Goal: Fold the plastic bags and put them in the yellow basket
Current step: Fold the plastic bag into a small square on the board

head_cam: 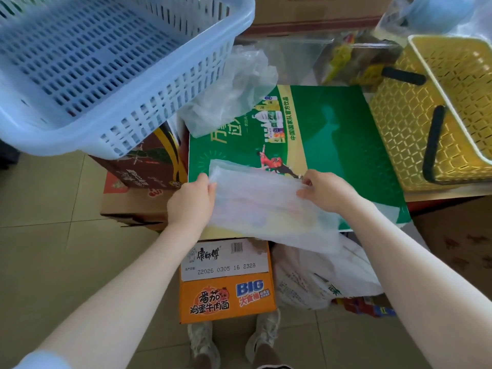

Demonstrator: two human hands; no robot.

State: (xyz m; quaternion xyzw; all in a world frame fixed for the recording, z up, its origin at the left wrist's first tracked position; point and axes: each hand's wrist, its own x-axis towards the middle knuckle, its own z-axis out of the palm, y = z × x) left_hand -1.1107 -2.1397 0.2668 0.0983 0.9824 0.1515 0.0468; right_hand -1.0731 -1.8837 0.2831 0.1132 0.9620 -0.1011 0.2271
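Note:
A translucent white plastic bag (pixel 261 203) lies flattened on a green printed board (pixel 332 134), its near end hanging over the board's front edge. My left hand (pixel 191 203) pinches the bag's left edge. At the bag's upper right edge, my right hand (pixel 324 191) pinches it between thumb and fingers. A crumpled clear plastic bag (pixel 234 89) rests at the board's far left corner. The yellow basket (pixel 436 107) with black handles stands to the right of the board. Another white printed bag (pixel 319 278) hangs below the board's front edge.
A large blue slotted basket (pixel 106 62) stands at the upper left on stacked cartons. An orange noodle carton (pixel 226 283) sits under the board, above my shoes. Clear bags with packaged goods (pixel 354 57) lie behind the board. Tiled floor spreads to the left.

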